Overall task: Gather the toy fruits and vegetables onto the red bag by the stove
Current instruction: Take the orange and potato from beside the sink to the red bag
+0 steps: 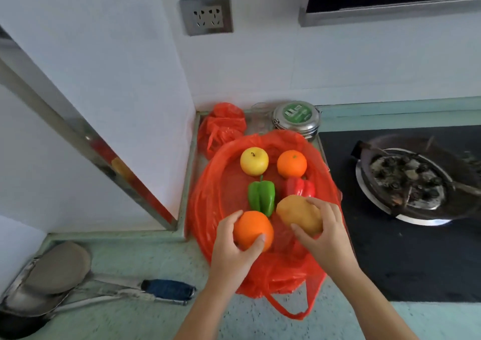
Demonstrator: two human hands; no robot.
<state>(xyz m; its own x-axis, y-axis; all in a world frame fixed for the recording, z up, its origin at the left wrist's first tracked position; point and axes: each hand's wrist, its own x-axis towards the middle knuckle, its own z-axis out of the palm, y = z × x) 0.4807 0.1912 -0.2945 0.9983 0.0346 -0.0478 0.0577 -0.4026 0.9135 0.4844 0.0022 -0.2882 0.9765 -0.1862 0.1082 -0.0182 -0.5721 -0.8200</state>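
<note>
1. Red bag (pixel 208 209): thin, crinkled plastic, spread flat on the counter just left of the stove, handle loops trailing off its near edge.
2. Yellow apple (pixel 254 161): upright, stem up, at the bag's far left.
3. Far orange (pixel 291 164): beside the apple, at the bag's far right.
4. Green pepper (pixel 261 198): lying in the bag's middle, stem pointing towards the apple.
5. Red pepper (pixel 299 187): right of the green one, partly hidden behind the potato.
6. Near orange (pixel 251 229): at the bag's near left, gripped by the left hand (pixel 233 251).
7. Potato (pixel 296 213): tan, oblong, at the near right, gripped by the right hand (pixel 324 233).
</note>
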